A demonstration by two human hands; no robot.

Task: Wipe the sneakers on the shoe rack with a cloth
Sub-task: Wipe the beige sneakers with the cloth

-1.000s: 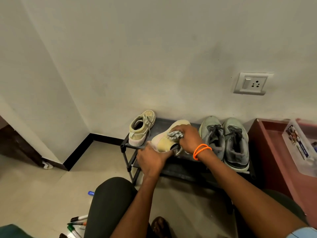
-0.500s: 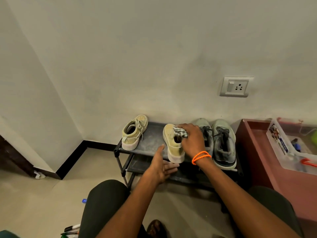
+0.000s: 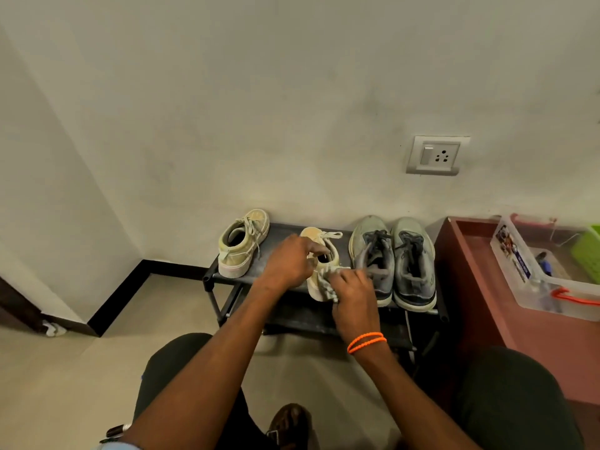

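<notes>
Two beige sneakers and a grey pair stand on the top shelf of a black shoe rack against the wall. One beige sneaker is at the left end, untouched. My left hand holds the second beige sneaker at its collar, with fingers curled over the opening. My right hand, with orange bands on the wrist, grips a checked cloth and presses it against that sneaker's heel. The grey sneakers sit side by side just right of my right hand.
A maroon cabinet stands right of the rack and carries a clear plastic box and a green basket. There is a wall socket above the grey pair. My knees are below the rack, and a marker lies on the floor.
My left hand rose from the rack's front edge onto the second beige sneaker. My right hand slid the cloth from the sneaker's opening down to its heel.
</notes>
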